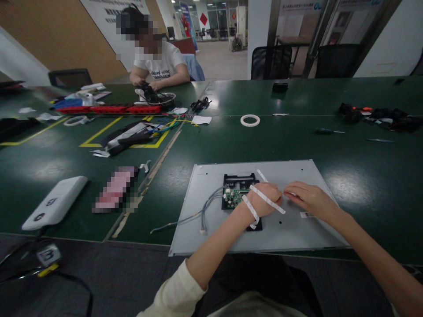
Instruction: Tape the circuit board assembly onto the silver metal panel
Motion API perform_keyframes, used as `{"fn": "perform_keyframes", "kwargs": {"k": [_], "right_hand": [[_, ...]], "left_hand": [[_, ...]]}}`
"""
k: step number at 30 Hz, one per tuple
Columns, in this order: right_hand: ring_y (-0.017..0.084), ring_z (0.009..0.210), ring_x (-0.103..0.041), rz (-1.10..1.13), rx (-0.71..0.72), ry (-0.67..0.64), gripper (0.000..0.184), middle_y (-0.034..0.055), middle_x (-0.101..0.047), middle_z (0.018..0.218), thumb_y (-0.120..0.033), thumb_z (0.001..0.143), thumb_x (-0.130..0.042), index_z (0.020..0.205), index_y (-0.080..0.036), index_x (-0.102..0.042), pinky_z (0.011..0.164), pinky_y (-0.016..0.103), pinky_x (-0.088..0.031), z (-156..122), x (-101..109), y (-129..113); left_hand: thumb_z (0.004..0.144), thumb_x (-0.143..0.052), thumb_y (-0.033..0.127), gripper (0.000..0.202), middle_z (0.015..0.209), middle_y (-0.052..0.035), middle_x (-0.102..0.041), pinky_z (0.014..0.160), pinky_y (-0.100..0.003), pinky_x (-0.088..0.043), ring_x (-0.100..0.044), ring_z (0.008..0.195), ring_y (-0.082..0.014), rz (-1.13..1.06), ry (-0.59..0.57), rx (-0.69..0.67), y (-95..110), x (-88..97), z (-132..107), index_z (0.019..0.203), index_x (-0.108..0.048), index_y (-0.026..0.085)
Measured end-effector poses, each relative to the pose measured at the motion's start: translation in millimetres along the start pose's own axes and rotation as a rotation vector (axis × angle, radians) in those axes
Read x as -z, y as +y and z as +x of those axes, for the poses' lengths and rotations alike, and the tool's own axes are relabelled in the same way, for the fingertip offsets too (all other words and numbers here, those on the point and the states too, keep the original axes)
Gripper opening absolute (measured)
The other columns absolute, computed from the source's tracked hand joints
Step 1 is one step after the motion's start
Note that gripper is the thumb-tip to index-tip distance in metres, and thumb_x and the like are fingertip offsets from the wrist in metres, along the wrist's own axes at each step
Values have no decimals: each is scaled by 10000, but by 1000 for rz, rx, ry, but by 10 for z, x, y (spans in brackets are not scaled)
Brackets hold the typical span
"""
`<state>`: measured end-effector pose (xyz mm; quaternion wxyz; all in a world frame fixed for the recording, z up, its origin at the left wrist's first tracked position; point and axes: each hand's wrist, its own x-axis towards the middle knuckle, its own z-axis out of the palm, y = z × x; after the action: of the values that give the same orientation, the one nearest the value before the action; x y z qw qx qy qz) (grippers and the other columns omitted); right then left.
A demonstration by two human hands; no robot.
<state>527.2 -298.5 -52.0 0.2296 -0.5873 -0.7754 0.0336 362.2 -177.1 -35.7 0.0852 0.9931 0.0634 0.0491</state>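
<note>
Near the front edge of the green table [363,176], in the head view, a grey metal panel [291,229] lies flat, its near edge almost flush with the table's rim. One black module [238,179] sits on the panel and carries one green circuit board [232,197]. A bundle of grey wires [205,210] runs from it to the left.

Readable writing is sparse: "NEW YORK" on the T-shirt of a co-worker [165,61] seated across the table, "G" on a white device [54,207] at the left, and "B" on a tag [49,254] below the table edge.

The left hand [264,200] rests curled beside the module, with three white tape strips [268,200] stuck to it, one of them at the wrist. The right hand [307,198] lies just right of it, fingertips meeting the left hand's knuckles. Whether either hand pinches a strip cannot be told.

Bare green surface lies open to the right of the panel. Beyond the panel it stays open up to one tape roll [250,120] and one screwdriver [325,131].
</note>
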Motion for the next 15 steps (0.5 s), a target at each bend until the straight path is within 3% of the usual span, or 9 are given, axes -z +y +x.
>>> {"fn": "perform_keyframes", "kwargs": {"k": [5, 10, 15], "right_hand": [[159, 866, -578, -2, 8, -89, 179, 66, -580, 1031, -215, 941, -453, 1047, -171, -589, 744, 278, -502, -24, 26, 28], [191, 844, -575, -224, 66, -164, 110, 75, -586, 986, -160, 871, -540, 961, -159, -603, 652, 274, -479, 5, -5, -22], [188, 773, -561, -350, 146, -185, 155, 76, -586, 878, -42, 843, -489, 899, -126, -606, 615, 274, -444, 34, -8, -77]], "left_hand": [[828, -488, 201, 189, 787, -82, -671, 653, -271, -501, -660, 755, -190, -49, -3, 5, -19, 10, 6, 751, -647, 136], [834, -492, 212, 191, 802, -90, -675, 676, -286, -507, -662, 778, -198, -63, -14, 4, -26, 6, 8, 766, -652, 134], [840, -502, 227, 191, 794, -81, -668, 671, -283, -508, -656, 768, -193, -44, -34, -6, -17, 12, -4, 772, -658, 140]]}}
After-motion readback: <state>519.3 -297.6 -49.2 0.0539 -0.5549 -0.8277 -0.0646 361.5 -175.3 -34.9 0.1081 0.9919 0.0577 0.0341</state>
